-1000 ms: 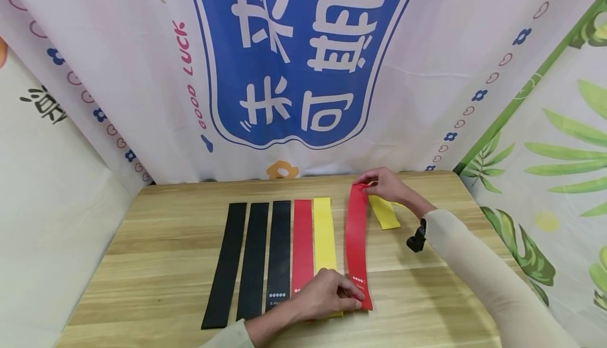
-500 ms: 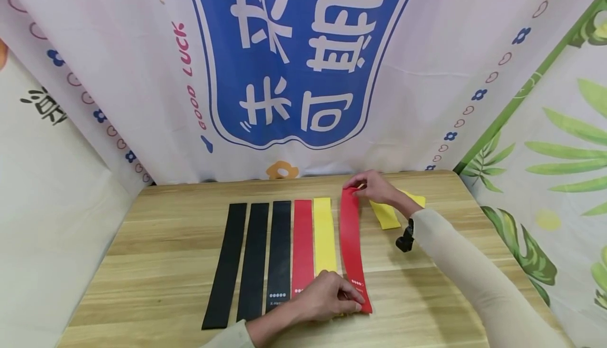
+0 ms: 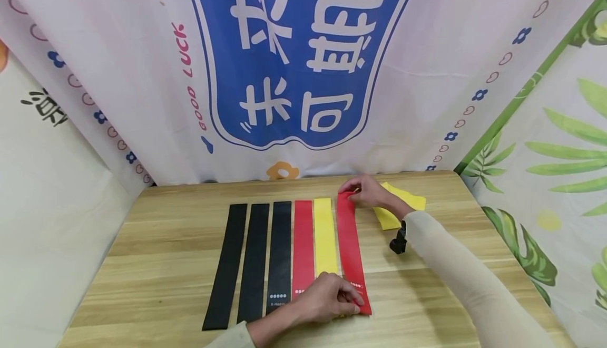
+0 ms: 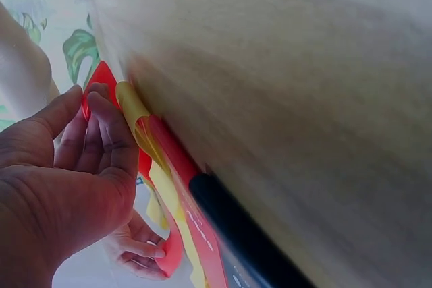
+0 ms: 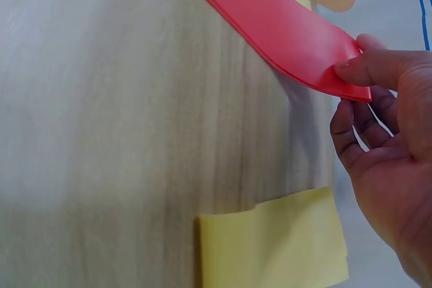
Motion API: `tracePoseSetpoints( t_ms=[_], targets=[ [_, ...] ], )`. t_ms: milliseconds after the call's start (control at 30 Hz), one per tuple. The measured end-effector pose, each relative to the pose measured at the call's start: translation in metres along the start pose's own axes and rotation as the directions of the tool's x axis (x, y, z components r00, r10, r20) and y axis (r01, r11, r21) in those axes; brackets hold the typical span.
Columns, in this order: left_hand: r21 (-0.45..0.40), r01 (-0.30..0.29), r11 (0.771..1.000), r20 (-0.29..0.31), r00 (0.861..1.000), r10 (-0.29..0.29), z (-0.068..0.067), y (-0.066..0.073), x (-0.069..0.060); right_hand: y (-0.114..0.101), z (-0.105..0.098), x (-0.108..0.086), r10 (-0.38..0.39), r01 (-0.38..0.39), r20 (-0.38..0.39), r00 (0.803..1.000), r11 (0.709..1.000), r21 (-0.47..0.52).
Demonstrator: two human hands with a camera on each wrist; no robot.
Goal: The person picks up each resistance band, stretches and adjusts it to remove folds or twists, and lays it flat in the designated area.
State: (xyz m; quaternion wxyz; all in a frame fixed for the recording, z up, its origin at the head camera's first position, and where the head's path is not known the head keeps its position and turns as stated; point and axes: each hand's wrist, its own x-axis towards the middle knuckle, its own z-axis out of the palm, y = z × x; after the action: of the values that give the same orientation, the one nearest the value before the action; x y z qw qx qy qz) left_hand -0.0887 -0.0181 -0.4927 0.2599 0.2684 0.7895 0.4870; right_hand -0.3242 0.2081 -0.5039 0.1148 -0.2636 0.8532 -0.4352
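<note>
My right hand (image 3: pixel 372 191) pinches the far end of a red resistance band (image 3: pixel 350 237). In the right wrist view that end of the band (image 5: pixel 297 38) curves up off the table between thumb and fingers. At the near end, my left hand (image 3: pixel 327 298) holds the same band's corner; its fingers are curled there in the left wrist view. Just left of this band lies a flat yellow resistance band (image 3: pixel 324 232), its near end hidden by my left hand. Beyond it lie another red band (image 3: pixel 303 237) and a black band (image 3: pixel 278 253) with "X-Heavy" print.
Two more black bands, a middle one (image 3: pixel 253 258) and a leftmost one (image 3: pixel 226 263), lie side by side on the wooden table (image 3: pixel 156 253). A folded yellow band (image 3: pixel 403 197) sits behind my right wrist. A printed cloth (image 3: pixel 412 100) hangs along the back edge.
My right hand has moved left and slightly nearer with the red band's far end, bringing the band alongside the yellow one. The left hand has stayed nearly in place; more of the folded yellow band shows.
</note>
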Motion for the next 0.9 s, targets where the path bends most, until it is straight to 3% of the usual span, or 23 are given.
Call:
tracePoseSetpoints(
  t_ms=[467,900],
  targets=[
    [-0.023,0.049,0.999,-0.017,0.999,-0.049,-0.003,-0.002,0.002,0.005,0.008,0.002,0.032,-0.032,-0.011,0.999,0.999,-0.031],
    [-0.052,0.089,0.995,0.009,0.996,-0.089,0.001,-0.006,0.002,0.007,0.014,0.004,0.072,-0.073,-0.011,0.997,0.997,-0.028]
  ],
)
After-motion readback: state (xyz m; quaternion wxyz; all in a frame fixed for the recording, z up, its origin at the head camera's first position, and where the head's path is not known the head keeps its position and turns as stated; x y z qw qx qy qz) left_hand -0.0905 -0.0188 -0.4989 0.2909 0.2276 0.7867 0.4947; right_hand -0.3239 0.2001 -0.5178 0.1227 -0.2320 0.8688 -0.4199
